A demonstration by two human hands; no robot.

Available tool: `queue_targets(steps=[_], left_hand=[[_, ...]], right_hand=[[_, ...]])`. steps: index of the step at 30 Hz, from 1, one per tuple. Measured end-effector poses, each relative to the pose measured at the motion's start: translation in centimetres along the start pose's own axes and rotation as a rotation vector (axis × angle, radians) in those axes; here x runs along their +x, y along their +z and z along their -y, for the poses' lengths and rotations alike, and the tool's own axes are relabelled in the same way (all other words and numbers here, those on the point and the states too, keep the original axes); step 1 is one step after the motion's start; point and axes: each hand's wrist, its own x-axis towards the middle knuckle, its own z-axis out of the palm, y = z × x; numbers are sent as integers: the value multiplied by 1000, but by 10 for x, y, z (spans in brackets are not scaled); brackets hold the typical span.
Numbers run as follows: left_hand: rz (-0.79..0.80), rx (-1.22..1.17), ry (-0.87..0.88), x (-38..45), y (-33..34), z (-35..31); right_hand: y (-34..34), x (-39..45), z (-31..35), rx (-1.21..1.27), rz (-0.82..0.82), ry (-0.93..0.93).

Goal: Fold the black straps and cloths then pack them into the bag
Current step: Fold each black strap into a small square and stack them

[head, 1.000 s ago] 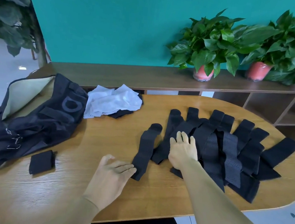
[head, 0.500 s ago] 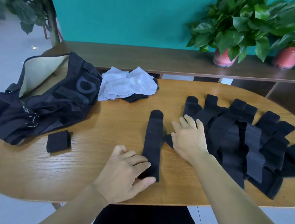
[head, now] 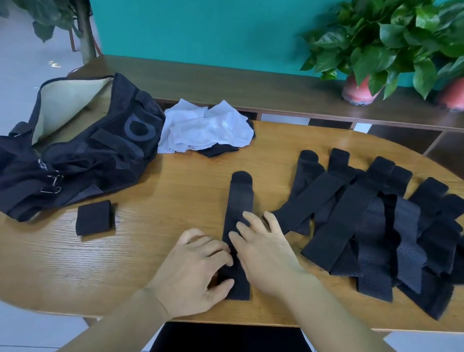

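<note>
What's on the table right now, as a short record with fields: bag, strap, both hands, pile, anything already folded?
bag: open, far left of table
strap: laid out straight, apart from the pile
left hand: fingers curled round strap's near end
right hand: flat on strap's middle
pile: unfolded black straps, right side
folded piece: beside bag
white cloth: crumpled, behind, next to bag

light: bright, even | shadows: soft, faint | edges: wide-angle bending | blur: slight throughout

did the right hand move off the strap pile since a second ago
Yes. The right hand shifted left, away from the pile, onto the lone strap beside the left hand.
</note>
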Motion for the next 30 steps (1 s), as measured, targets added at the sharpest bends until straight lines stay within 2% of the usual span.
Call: queue_targets(steps=[6, 10, 17, 20, 25, 27, 30], left_hand=[[-19, 14, -39, -10, -3, 2], [-22, 51, -42, -15, -6, 5], [-2, 71, -83, -25, -10, 15], [-9, 33, -102, -26, -15, 18], [-89, -74, -164, -36, -29, 20], [-68, -99, -163, -42, -32, 19], [-10, -134, -163, -41, -31, 11]], right_hand=[[-7, 46, -6, -4, 131, 92], [-8, 67, -11, 113, 213, 147], [-9, 85, -2, 392, 235, 122], [-13, 84, -2, 517, 141, 146], [-39, 45, 0, 676, -180, 124], [-40, 16, 6, 726, -209, 122], [-22, -25, 21, 860, -113, 135]])
